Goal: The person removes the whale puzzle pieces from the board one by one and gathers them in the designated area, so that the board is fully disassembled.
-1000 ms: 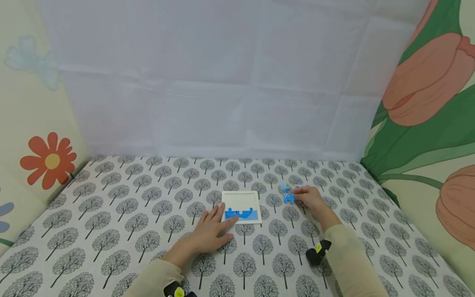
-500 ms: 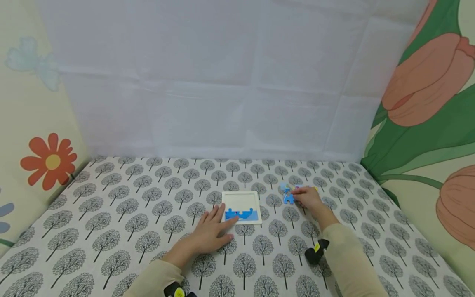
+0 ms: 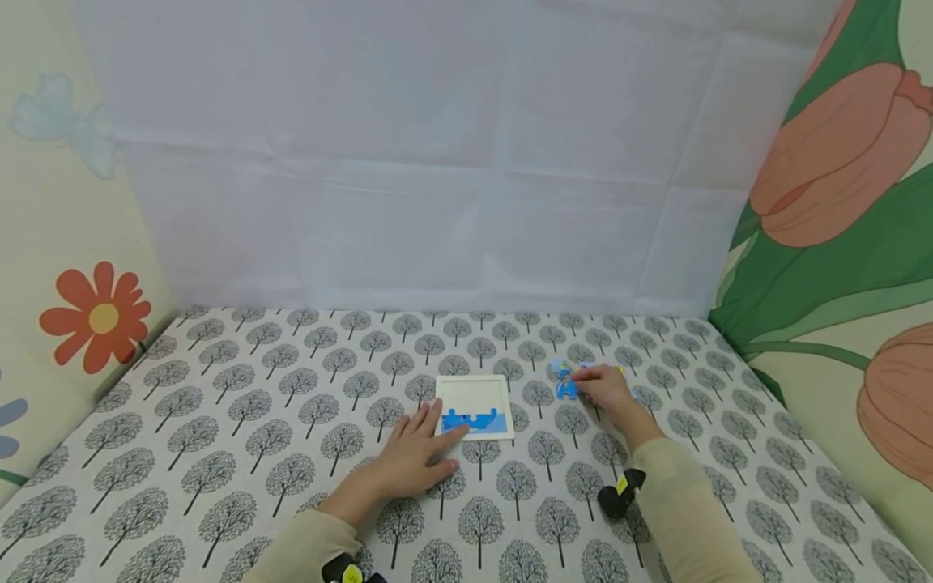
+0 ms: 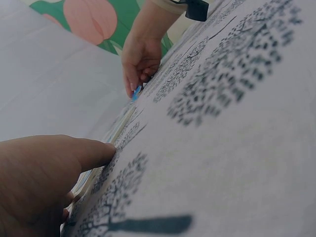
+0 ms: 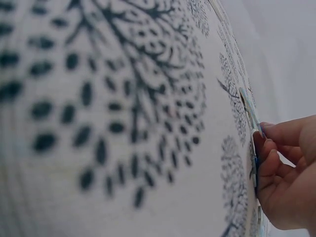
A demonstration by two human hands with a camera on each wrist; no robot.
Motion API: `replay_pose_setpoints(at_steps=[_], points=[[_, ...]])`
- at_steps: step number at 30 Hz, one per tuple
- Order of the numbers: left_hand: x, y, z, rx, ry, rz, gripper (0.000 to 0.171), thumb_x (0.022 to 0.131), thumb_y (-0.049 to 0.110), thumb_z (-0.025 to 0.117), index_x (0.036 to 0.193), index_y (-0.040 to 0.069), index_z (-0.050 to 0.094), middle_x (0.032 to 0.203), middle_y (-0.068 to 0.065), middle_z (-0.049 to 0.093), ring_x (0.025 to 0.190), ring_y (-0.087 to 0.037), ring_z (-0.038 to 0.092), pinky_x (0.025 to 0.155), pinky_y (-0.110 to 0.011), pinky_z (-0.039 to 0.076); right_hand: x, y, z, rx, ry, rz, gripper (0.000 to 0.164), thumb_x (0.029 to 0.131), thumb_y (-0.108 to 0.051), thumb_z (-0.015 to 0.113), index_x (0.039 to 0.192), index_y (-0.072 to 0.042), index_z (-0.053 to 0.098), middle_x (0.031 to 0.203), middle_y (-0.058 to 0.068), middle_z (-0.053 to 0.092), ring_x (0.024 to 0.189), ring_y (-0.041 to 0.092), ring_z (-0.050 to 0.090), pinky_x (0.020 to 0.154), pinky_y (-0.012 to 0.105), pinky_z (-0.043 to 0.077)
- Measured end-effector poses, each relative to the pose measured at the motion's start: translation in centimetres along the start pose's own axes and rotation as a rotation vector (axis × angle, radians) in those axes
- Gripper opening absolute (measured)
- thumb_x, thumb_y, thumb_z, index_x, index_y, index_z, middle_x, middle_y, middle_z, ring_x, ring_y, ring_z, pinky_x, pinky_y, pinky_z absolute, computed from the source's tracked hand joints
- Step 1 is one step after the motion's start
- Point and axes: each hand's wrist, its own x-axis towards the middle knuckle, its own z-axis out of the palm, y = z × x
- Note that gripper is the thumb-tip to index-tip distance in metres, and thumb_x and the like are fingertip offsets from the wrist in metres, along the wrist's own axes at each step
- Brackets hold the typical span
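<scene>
My left hand (image 3: 411, 457) lies with its fingers spread on the near left part of a white puzzle frame (image 3: 474, 393). Blue jigsaw pieces (image 3: 481, 423) fill the bottom of that frame, while its upper part shows a bare pale base. To the right of the frame, my right hand (image 3: 608, 392) pinches a blue puzzle piece (image 3: 565, 389) between thumb and fingertips. The left wrist view shows the blue of the puzzle piece (image 4: 136, 93) at those fingertips, close to the cloth. Other loose pieces are partly hidden by the right hand.
A tablecloth (image 3: 270, 478) printed with trees covers the table. Light blue and yellow bits of loose pieces (image 3: 618, 370) show behind the right hand. A white sheet (image 3: 437, 162) hangs at the back, between flower-patterned side walls (image 3: 838, 324).
My right hand has shifted very slightly left over the loose pieces, and more of the pieces behind it show. The left hand and the frame have stayed put.
</scene>
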Motion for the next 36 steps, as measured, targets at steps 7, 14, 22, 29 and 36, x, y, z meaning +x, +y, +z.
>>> replay_pose_setpoints(at_steps=[7,14,22,29,36], points=[[0.0,0.0,0.0,-0.004,0.003,-0.002,0.049,0.087,0.032,0.049,0.132,0.018,0.038,0.139,-0.024,0.007,0.126,-0.037,0.003,0.097,-0.052,0.001,0.0,0.0,0.0,0.005,-0.002,-0.005,0.017,0.084,-0.001,0.053,0.096,0.005,0.062,0.100,0.015,0.055,0.062,0.012,0.047,0.053,0.025,0.039],[0.0,-0.1,0.1,-0.004,0.002,0.001,0.049,0.087,0.033,0.049,0.133,0.018,0.038,0.139,-0.024,0.006,0.126,-0.037,0.003,0.097,-0.052,0.001,-0.1,0.0,-0.1,0.009,0.006,0.001,0.017,0.084,-0.003,0.054,0.097,0.004,0.062,0.095,0.013,0.057,0.062,0.013,0.047,0.051,0.023,0.038],[0.1,-0.1,0.1,-0.009,0.004,0.011,0.049,0.087,0.032,0.049,0.132,0.017,0.038,0.139,-0.024,0.007,0.126,-0.037,0.003,0.097,-0.052,0.002,-0.2,-0.2,-0.4,0.054,0.003,0.020,0.017,0.084,-0.002,0.053,0.097,0.004,0.062,0.079,0.009,0.057,0.057,0.013,0.046,0.049,0.024,0.038],[0.0,0.0,0.0,-0.009,0.000,0.007,0.048,0.087,0.031,0.049,0.132,0.017,0.038,0.139,-0.024,0.007,0.126,-0.037,0.004,0.097,-0.052,0.002,-0.1,-0.4,-0.4,0.043,0.016,0.034,0.018,0.084,-0.004,0.053,0.098,0.003,0.062,0.081,0.008,0.057,0.060,0.014,0.047,0.051,0.025,0.039],[0.0,0.0,-0.1,-0.011,0.006,0.009,0.048,0.087,0.031,0.049,0.132,0.016,0.039,0.138,-0.025,0.007,0.126,-0.038,0.005,0.097,-0.053,0.003,-0.6,-1.4,-0.3,0.026,0.008,0.041,0.019,0.084,-0.006,0.054,0.099,0.001,0.062,0.086,0.008,0.058,0.065,0.015,0.049,0.055,0.024,0.041]])
